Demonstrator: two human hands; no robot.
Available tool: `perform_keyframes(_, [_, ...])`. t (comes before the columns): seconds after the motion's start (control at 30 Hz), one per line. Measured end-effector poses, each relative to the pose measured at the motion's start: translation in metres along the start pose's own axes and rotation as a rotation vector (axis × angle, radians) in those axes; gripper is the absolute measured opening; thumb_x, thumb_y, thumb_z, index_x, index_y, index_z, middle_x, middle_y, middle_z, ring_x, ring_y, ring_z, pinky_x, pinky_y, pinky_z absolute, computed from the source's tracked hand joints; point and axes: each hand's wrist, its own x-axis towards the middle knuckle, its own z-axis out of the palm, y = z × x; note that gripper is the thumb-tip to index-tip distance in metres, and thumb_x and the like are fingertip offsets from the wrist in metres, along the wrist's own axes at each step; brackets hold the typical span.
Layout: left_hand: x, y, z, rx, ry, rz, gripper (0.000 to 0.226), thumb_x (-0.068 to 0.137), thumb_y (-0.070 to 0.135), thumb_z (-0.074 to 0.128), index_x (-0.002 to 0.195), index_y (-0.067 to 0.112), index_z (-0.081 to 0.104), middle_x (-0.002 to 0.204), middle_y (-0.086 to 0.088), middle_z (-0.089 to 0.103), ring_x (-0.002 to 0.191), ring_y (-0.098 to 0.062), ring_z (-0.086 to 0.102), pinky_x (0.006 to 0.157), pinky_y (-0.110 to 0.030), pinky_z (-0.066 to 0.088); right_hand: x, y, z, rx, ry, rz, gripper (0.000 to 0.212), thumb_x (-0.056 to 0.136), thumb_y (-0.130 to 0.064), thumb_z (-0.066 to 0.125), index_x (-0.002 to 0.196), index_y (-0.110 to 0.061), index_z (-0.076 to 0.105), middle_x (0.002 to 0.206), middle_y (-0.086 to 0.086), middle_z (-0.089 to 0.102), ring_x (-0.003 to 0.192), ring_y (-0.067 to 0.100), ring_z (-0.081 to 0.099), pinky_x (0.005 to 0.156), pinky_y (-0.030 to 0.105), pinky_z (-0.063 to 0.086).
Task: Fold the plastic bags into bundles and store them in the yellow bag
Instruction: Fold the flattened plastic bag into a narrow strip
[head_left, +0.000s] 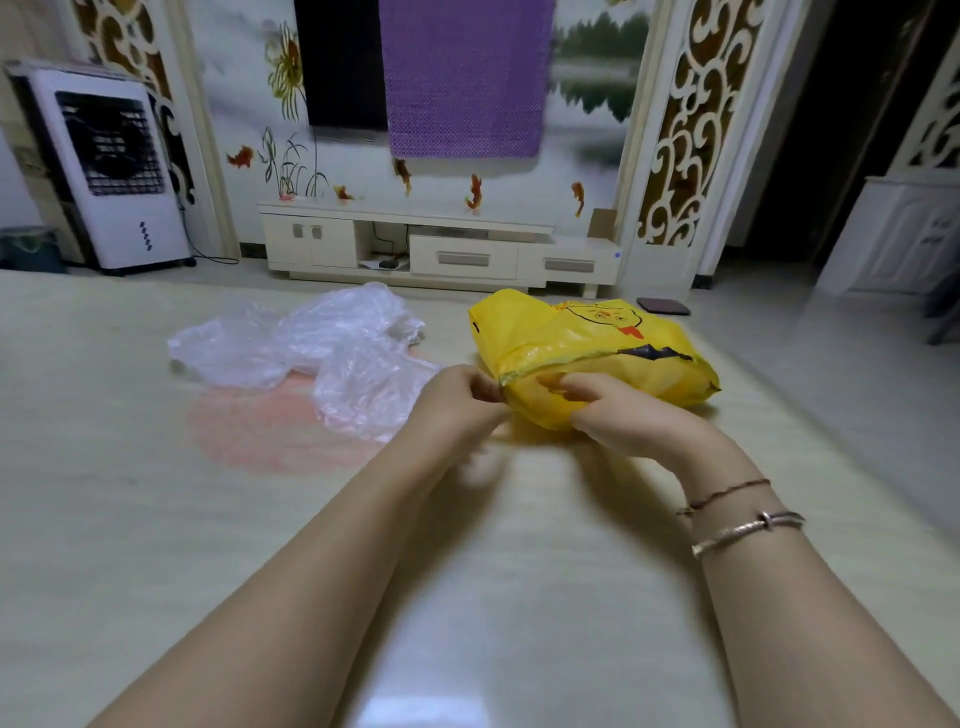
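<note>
Mostly crinkled plastic — yellow bag (592, 348)

A pale glossy floor (156, 519) runs to a cream TV cabinet (415, 249) below a painted wall (234, 104).

You had a pale glossy floor (130, 519) under everything, with a faint pink patch (270, 431) on it. Against the far wall stood a low cream TV cabinet (415, 244) — above it hung a dark screen (343, 62) half covered by a purple cloth (465, 73). A white air cooler (111, 171) stood at far left, and a small dark flat object (664, 306) lay on the floor at right.
</note>
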Motion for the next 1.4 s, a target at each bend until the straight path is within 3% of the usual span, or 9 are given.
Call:
perform_keyframes(0.1, [0.004,-0.007,-0.022,0.408,0.246,0.062,0.023,0.084,0.016,0.059,0.107,0.018,0.061,0.118,-0.003,0.056,0.113,-0.028,0.047,0.086,-0.03,0.037,-0.012,-0.009,-0.014,-0.003,-0.044,0.015,0.062,0.089,0.008,0.034,0.141,-0.024,0.045,0.149,-0.005,0.039,0.139,0.016,0.033,0.106,0.025,0.029])
perform_keyframes(0.2, [0.009,-0.016,-0.04,0.592,0.299,-0.095,0.043,0.089,0.029,0.059,0.128,0.015,0.047,0.132,-0.009,0.042,0.124,-0.035,0.032,0.097,-0.039,0.032,-0.016,-0.012,-0.021,-0.014,0.011,0.023,0.057,0.088,0.008,0.034,0.128,-0.024,0.058,0.141,-0.003,0.049,0.131,0.018,0.043,0.101,0.026,0.037])
perform_keyframes(0.3, [0.015,-0.03,-0.051,0.595,0.281,-0.196,0.039,0.088,0.025,0.057,0.124,0.014,0.047,0.126,-0.007,0.05,0.123,-0.035,0.036,0.093,-0.038,0.033,-0.017,-0.017,-0.022,-0.013,0.024,0.035,0.047,0.088,0.008,0.033,0.105,-0.019,0.068,0.115,0.002,0.064,0.103,0.019,0.059,0.085,0.026,0.049])
perform_keyframes(0.47, [0.01,-0.027,-0.047,0.478,0.255,-0.13,0.023,0.078,0.005,0.052,0.091,0.016,0.067,0.098,-0.004,0.069,0.098,-0.027,0.061,0.085,-0.035,0.05,-0.021,-0.032,-0.008,0.083,-0.021,-0.015,0.034,0.088,0.003,0.035,0.085,-0.009,0.066,0.077,0.002,0.068,0.059,0.013,0.054,0.045,0.012,0.038])
perform_keyframes(0.63, [0.019,-0.013,-0.049,0.228,0.236,-0.087,0.019,0.078,0.002,0.055,0.086,-0.004,0.07,0.087,-0.021,0.07,0.065,-0.025,0.056,0.059,-0.031,0.044,-0.016,-0.046,0.017,0.173,-0.079,-0.075,0.03,0.087,0.003,0.035,0.079,-0.01,0.062,0.071,0.002,0.067,0.051,0.013,0.055,0.045,0.023,0.034])
perform_keyframes(0.8, [0.008,0.006,-0.084,0.039,0.158,-0.108,0.017,0.084,0.0,0.059,0.08,0.014,0.068,0.076,-0.005,0.063,0.068,-0.015,0.054,0.06,-0.022,0.041,-0.013,-0.054,0.038,0.215,-0.113,-0.018,0.027,0.09,-0.002,0.039,0.079,-0.009,0.061,0.073,0.006,0.068,0.042,0.013,0.053,0.043,0.023,0.039])
perform_keyframes(1.0, [-0.02,-0.019,-0.093,-0.582,0.1,-0.182,0.015,0.089,-0.002,0.059,0.099,0.009,0.064,0.085,-0.009,0.066,0.071,-0.023,0.064,0.059,-0.029,0.051,-0.014,-0.065,0.051,0.475,-0.058,-0.049,0.016,0.098,-0.011,0.047,0.107,-0.005,0.058,0.082,0.009,0.067,0.042,0.011,0.055,0.038,0.02,0.042])
perform_keyframes(1.13, [-0.027,-0.023,-0.079,-0.626,0.039,-0.189,0.015,0.084,-0.004,0.065,0.094,0.006,0.064,0.079,-0.012,0.066,0.07,-0.024,0.063,0.063,-0.031,0.049,-0.008,-0.074,0.066,0.57,0.068,-0.155,0.022,0.092,-0.023,0.063,0.109,-0.01,0.058,0.098,0.012,0.067,0.057,0.01,0.064,0.045,0.023,0.042])
perform_keyframes(1.4, [-0.033,-0.023,-0.079,-0.486,-0.022,0.07,0.009,0.091,0.003,0.061,0.097,0.009,0.065,0.081,-0.003,0.063,0.078,-0.013,0.061,0.08,-0.027,0.051,-0.007,-0.074,0.066,0.624,0.254,-0.226,0.016,0.079,-0.006,0.067,0.096,-0.008,0.065,0.078,0.005,0.067,0.056,0.007,0.062,0.048,0.024,0.047])
